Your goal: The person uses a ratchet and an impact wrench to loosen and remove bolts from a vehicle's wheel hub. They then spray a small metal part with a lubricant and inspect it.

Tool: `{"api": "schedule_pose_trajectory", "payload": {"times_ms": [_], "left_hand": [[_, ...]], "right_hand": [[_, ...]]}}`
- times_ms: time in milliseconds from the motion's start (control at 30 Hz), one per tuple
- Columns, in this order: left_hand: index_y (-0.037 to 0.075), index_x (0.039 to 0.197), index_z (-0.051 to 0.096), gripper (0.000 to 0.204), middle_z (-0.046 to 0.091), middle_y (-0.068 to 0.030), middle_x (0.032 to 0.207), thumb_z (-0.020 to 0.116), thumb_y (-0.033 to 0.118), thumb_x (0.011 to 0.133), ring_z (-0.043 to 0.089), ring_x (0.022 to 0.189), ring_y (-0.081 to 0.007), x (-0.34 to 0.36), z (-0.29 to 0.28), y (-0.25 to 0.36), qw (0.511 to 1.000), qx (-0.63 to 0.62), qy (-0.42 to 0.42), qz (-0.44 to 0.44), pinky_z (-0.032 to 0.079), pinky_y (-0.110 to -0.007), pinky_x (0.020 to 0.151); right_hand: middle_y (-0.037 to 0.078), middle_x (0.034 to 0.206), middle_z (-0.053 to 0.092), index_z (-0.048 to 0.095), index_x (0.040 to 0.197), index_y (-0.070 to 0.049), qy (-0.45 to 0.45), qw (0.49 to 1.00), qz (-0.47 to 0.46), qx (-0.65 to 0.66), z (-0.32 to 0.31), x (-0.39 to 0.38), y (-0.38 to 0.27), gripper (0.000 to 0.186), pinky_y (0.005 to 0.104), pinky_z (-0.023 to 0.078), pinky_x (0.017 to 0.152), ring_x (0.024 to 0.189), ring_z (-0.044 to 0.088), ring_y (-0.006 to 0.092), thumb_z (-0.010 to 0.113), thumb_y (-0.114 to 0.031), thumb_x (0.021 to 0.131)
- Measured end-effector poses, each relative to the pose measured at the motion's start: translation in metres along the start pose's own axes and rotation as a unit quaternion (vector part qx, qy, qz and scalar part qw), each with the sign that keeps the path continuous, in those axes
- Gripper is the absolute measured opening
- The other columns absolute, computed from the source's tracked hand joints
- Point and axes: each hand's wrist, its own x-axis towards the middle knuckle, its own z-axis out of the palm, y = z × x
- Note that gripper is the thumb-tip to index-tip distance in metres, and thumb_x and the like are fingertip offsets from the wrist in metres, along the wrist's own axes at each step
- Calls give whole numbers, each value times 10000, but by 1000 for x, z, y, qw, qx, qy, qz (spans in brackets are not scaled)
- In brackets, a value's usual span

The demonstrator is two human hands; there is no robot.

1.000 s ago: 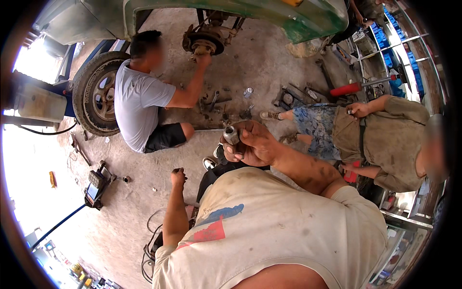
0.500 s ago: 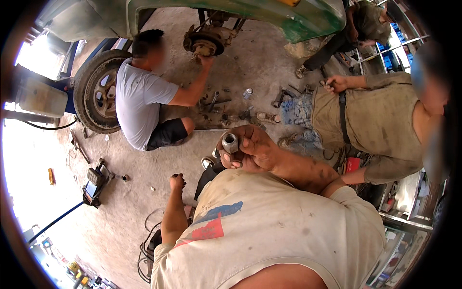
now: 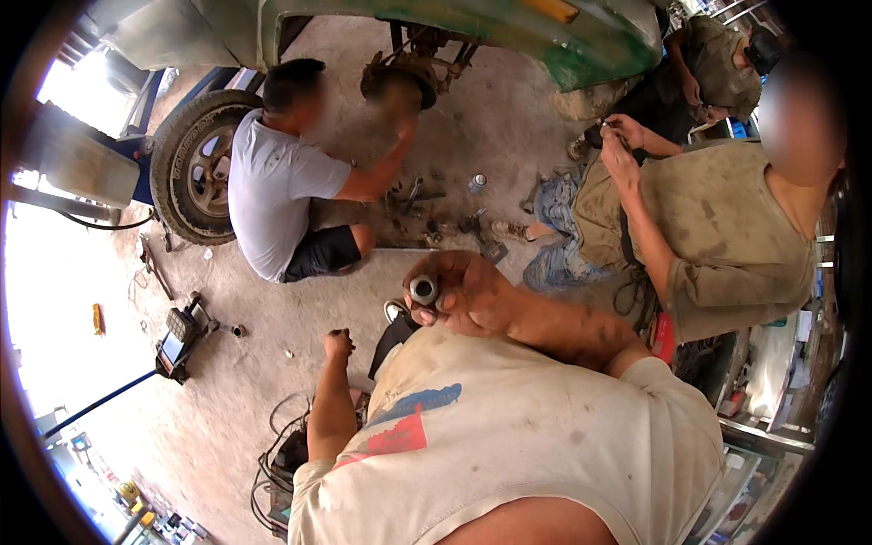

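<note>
My right hand (image 3: 468, 295), darkened with grease, is raised in front of my shirt. Its fingers are closed around a short hollow metal nut (image 3: 423, 290), with the round hole facing up. My left hand (image 3: 339, 343) hangs low at my left side, away from the nut. Its fingers are curled, and I cannot make out whether anything is inside them.
A co-worker (image 3: 282, 182) crouches at an exposed wheel hub (image 3: 400, 86) under a green vehicle body (image 3: 472, 32). A wheel (image 3: 204, 168) stands beside them. Another co-worker (image 3: 718, 209) stands right. Tools (image 3: 413, 195) litter the floor; a device on a pole (image 3: 177, 341) is left.
My right hand has tipped the nut, so its rounded end shows instead of its six-sided edge. The co-worker at right has brought both hands together. The view has shifted slightly.
</note>
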Motion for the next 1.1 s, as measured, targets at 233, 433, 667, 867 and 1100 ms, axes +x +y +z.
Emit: {"api": "schedule_pose_trajectory", "payload": {"times_ms": [233, 433, 667, 867, 1100], "left_hand": [[-22, 979, 621, 286, 619, -110, 674, 584, 223, 835, 609, 512, -227, 6, 0, -26, 1000, 10, -21, -12, 477, -346, 466], [-22, 949, 609, 285, 598, -89, 648, 582, 244, 848, 600, 509, -212, -3, 10, -8, 1000, -2, -19, 12, 466, -339, 457], [-30, 980, 604, 302, 605, -97, 663, 582, 241, 849, 604, 508, -216, 11, 4, -15, 1000, 15, -22, 7, 472, -343, 459], [-8, 972, 626, 268, 598, -85, 652, 570, 222, 846, 591, 523, -198, 6, 8, -5, 1000, 6, -16, 2, 455, -329, 459], [-9, 918, 620, 240, 577, -76, 614, 561, 206, 828, 565, 467, -202, 2, 10, -15, 1000, 2, -16, -3, 449, -340, 442]], "right_hand": [[59, 980, 642, 585, 1119, 4, 9, 1000, 9, 22, -6, -5, 8, 437, 305, 478, 754, 844, 593, 155, 781, -119, 749], [49, 978, 630, 572, 1090, -45, 34, 999, 8, 6, -16, -11, 17, 392, 300, 479, 755, 868, 592, 144, 773, -86, 756], [21, 910, 605, 530, 979, -62, 144, 982, -31, -116, -2, -5, 12, 365, 244, 474, 735, 833, 569, 89, 789, -31, 724], [72, 990, 504, 451, 949, -27, 202, 933, -97, -282, 2, -9, 3, 346, 280, 502, 835, 935, 561, 128, 702, 107, 752], [65, 965, 510, 441, 920, -39, 190, 922, -149, -302, -2, -8, 7, 372, 275, 487, 815, 908, 556, 122, 732, 97, 733]]}}
